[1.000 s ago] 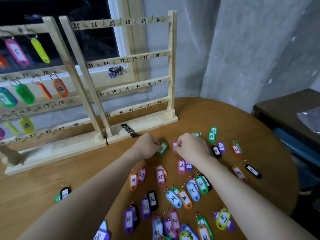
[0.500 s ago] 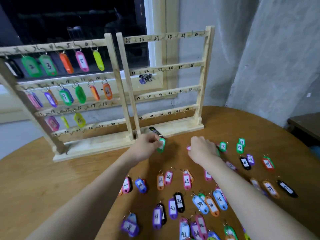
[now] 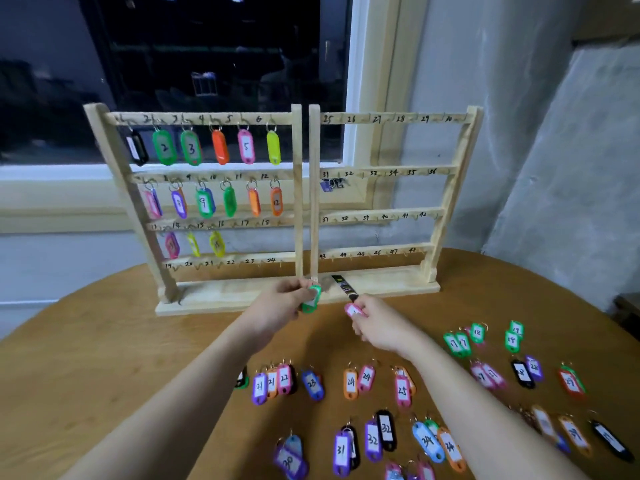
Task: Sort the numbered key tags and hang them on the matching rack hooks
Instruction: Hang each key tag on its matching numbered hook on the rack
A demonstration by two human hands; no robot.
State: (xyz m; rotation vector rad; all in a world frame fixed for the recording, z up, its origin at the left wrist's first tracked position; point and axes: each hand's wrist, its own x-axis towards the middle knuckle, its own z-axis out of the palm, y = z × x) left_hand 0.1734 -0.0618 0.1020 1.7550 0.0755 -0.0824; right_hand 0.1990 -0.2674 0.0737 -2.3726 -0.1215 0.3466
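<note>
Green tag (image 3: pixel 310 299) in L grip (image 3: pixel 277 308)

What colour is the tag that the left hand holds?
Green: the left hand pinches a green tag, seen in the head view.

Right rack (image 3: pixel 393 118) rails read 25–48; purple tag (image 3: pixel 341 452) reads 31.

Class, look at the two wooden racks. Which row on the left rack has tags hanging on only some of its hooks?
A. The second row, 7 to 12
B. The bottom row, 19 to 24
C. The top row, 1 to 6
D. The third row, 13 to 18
D: the third row of the left rack carries just three tags at its left end; the two rows above look full and the bottom row is bare.
</note>
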